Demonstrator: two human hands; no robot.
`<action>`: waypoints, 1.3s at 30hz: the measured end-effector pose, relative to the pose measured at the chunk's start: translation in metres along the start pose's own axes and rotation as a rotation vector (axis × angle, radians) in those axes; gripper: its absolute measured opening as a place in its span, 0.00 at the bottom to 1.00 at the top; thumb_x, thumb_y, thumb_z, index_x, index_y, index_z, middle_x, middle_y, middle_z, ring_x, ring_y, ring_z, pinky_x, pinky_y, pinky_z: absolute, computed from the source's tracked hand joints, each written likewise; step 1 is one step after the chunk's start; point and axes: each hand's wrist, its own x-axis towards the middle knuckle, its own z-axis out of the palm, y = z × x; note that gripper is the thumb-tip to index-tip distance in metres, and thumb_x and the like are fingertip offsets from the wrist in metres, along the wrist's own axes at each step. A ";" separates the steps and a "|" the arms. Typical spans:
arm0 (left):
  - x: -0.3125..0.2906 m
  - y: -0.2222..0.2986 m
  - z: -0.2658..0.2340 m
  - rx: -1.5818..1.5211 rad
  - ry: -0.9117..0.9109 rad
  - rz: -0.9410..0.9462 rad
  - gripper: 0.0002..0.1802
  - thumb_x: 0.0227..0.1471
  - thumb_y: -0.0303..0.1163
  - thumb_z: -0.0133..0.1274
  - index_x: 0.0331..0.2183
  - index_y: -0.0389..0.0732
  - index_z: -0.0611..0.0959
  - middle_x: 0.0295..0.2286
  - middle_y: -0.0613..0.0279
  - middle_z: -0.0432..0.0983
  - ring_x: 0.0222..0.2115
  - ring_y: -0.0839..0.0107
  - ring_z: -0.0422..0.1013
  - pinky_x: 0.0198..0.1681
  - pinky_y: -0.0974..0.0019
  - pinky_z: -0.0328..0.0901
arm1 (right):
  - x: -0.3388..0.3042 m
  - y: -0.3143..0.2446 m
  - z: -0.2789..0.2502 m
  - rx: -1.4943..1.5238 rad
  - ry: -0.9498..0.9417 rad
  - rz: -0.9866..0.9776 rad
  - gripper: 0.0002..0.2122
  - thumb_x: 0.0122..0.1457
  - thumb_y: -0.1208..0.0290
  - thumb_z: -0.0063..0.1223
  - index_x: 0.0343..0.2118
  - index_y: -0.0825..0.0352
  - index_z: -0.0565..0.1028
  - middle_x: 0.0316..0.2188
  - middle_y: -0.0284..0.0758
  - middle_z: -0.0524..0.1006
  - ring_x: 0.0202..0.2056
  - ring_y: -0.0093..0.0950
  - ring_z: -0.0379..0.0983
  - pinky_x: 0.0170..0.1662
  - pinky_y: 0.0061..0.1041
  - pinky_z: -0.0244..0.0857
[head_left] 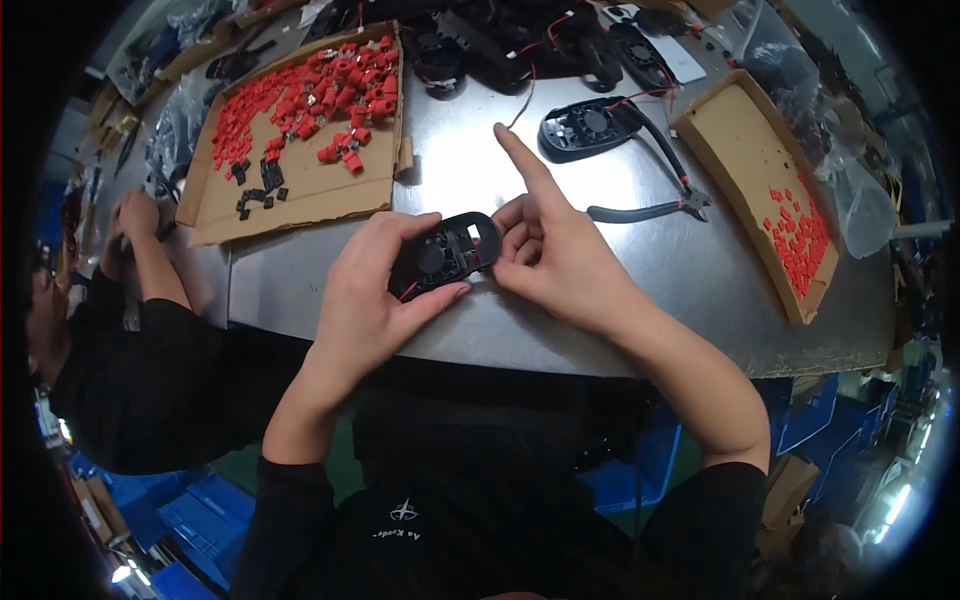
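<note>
Over the shiny metal table (455, 165), the left hand (362, 285) holds a black, round-ended housing (446, 252) with a circular grille (431, 260), thumb and fingers clamped on its long sides. I'd guess it's light, stiff plastic, slick-edged, its thin red wire (410, 289) fragile, so the rim seems the safest grip. The right hand (562, 258) curls at its right end, index finger straight and apart; whether the others pinch it, I can't tell

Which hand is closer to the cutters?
Right. The right hand is just left of the cutters, near one handle's end; the left hand is farther left, holding the black housing.
</note>
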 end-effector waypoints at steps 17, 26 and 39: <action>-0.015 -0.015 -0.007 -0.138 0.224 0.080 0.35 0.43 0.30 0.77 0.52 0.35 0.81 0.45 0.50 0.80 0.44 0.56 0.79 0.49 0.62 0.73 | -0.004 0.016 0.011 -0.614 0.120 -0.529 0.12 0.52 0.74 0.68 0.40 0.64 0.80 0.37 0.34 0.81 0.45 0.36 0.75 0.49 0.34 0.69; -0.022 -0.012 -0.007 -0.166 0.156 0.035 0.35 0.43 0.27 0.76 0.54 0.35 0.80 0.46 0.52 0.79 0.46 0.61 0.78 0.51 0.63 0.72 | -0.013 0.007 0.001 -0.362 0.044 -0.255 0.12 0.57 0.77 0.64 0.44 0.65 0.81 0.38 0.36 0.81 0.40 0.28 0.81 0.43 0.25 0.76; -0.019 -0.011 -0.004 -0.181 0.151 -0.002 0.34 0.44 0.31 0.76 0.52 0.35 0.81 0.44 0.51 0.80 0.44 0.58 0.79 0.48 0.62 0.73 | -0.009 0.017 -0.006 -0.669 0.134 -0.409 0.15 0.55 0.71 0.66 0.46 0.62 0.80 0.43 0.34 0.81 0.47 0.37 0.75 0.56 0.36 0.66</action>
